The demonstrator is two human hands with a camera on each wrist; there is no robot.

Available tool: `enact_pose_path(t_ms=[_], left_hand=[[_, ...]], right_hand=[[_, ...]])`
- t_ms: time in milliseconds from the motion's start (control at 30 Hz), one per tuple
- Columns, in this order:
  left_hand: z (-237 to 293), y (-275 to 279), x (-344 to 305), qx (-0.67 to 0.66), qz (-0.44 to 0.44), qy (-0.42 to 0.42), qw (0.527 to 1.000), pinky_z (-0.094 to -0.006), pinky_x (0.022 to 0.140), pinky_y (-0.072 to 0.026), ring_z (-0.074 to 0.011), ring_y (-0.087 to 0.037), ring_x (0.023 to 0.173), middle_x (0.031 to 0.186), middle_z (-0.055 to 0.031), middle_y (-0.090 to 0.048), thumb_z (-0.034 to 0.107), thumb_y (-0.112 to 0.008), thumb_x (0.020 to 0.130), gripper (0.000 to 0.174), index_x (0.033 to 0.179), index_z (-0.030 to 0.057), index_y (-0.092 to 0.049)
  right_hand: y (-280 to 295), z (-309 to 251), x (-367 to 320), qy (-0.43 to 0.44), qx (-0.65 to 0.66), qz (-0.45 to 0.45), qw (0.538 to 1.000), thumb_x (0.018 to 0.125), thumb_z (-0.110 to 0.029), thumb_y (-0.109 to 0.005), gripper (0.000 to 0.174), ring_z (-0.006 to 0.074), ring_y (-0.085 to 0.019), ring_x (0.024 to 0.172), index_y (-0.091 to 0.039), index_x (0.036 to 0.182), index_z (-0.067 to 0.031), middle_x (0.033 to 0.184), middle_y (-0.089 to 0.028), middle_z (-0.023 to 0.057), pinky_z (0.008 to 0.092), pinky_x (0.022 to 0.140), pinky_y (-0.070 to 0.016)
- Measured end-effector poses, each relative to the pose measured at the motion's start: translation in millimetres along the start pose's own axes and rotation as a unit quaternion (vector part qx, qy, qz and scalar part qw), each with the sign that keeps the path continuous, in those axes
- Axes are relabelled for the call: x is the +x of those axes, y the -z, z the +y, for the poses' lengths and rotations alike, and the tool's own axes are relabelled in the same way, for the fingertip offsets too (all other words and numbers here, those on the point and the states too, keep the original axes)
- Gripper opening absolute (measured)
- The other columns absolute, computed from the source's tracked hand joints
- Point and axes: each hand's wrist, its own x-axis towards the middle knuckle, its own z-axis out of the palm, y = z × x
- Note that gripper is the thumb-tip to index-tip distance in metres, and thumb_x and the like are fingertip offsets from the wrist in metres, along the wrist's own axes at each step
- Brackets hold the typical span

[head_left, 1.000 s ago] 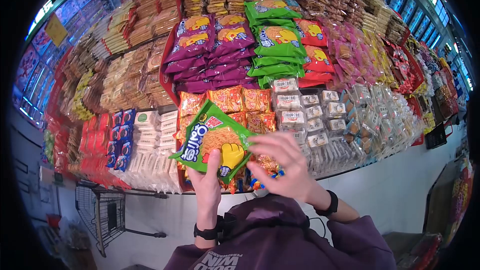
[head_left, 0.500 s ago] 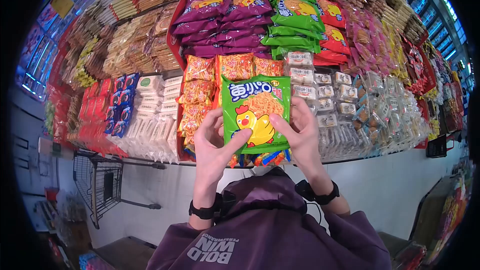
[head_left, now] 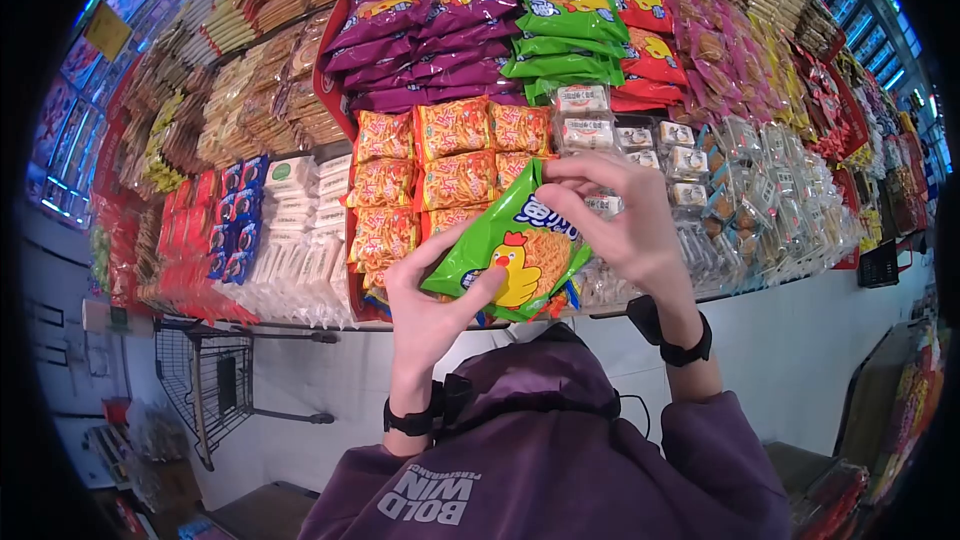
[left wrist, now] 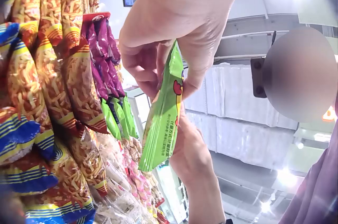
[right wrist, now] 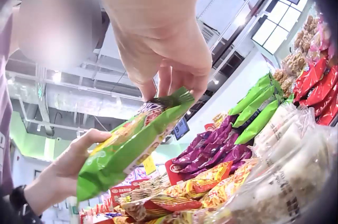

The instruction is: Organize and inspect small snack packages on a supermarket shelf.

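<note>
A green snack bag (head_left: 530,258) with a yellow chick print is held tilted above the front rows of orange noodle packs (head_left: 458,180). My left hand (head_left: 428,315) grips its lower left part, thumb across the front. At the bag's upper corner, my right hand (head_left: 625,215) pinches the edge between thumb and fingers. The left wrist view shows the green bag (left wrist: 165,113) side-on below the left hand (left wrist: 179,18). In the right wrist view the right hand (right wrist: 158,34) pinches the top end of the bag (right wrist: 132,139), with the left hand (right wrist: 66,171) at its other side.
Stacks of purple bags (head_left: 465,15), green bags (head_left: 570,15) and red bags (head_left: 650,60) stand behind. White packs (head_left: 292,205) lie to the left, clear-wrapped packs (head_left: 765,200) to the right. A shopping cart (head_left: 205,380) stands at lower left, and a black basket (head_left: 880,268) at far right.
The bag went from tilted to upright and facing up, then tilted again. My right hand came to its right side, then moved up to the top corner; my left hand kept hold.
</note>
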Motion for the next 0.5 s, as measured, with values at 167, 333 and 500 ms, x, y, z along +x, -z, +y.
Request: enact_pose_path(t_ms=[167, 333, 500], left_hand=[[-1, 5, -4, -0.033, 0.015, 0.009, 0.999, -0.0266, 0.082, -0.0519, -0.0109, -0.064, 0.089, 0.1, -0.01, -0.069, 0.002, -0.073, 0.079, 0.039, 0.116, -0.0064, -0.062], [-9, 0, -1, -0.118, 0.101, -0.012, 0.988, -0.0251, 0.079, -0.0483, -0.0079, -0.06, 0.086, 0.095, -0.0061, -0.067, 0.002, -0.067, 0.087, 0.025, 0.11, -0.0047, -0.063], [-13, -7, -1, -0.099, 0.215, -0.049, 0.97, -0.0216, 0.072, -0.0429, -0.0049, -0.056, 0.079, 0.087, -0.001, -0.064, 0.013, -0.062, 0.094, 0.013, 0.092, 0.0, -0.065]], right_hand=[[-14, 9, -5, -0.027, -0.029, 0.029, 0.999, 0.091, -0.009, -0.062, 0.011, 0.015, -0.06, 0.058, -0.064, 0.097, -0.0006, 0.075, -0.067, 0.0114, 0.0282, 0.056, -0.0475], [-20, 19, -8, -0.078, 0.055, 0.107, 0.99, 0.096, -0.01, -0.055, 0.011, 0.0066, -0.05, 0.053, -0.057, 0.093, 0.0003, 0.061, -0.056, 0.004, 0.0249, 0.05, -0.0394], [-24, 19, -14, -0.09, 0.077, 0.131, 0.984, 0.098, -0.012, -0.053, 0.014, 0.0013, -0.038, 0.052, -0.053, 0.09, 0.0001, 0.058, -0.047, -0.0018, 0.0233, 0.045, -0.0286]])
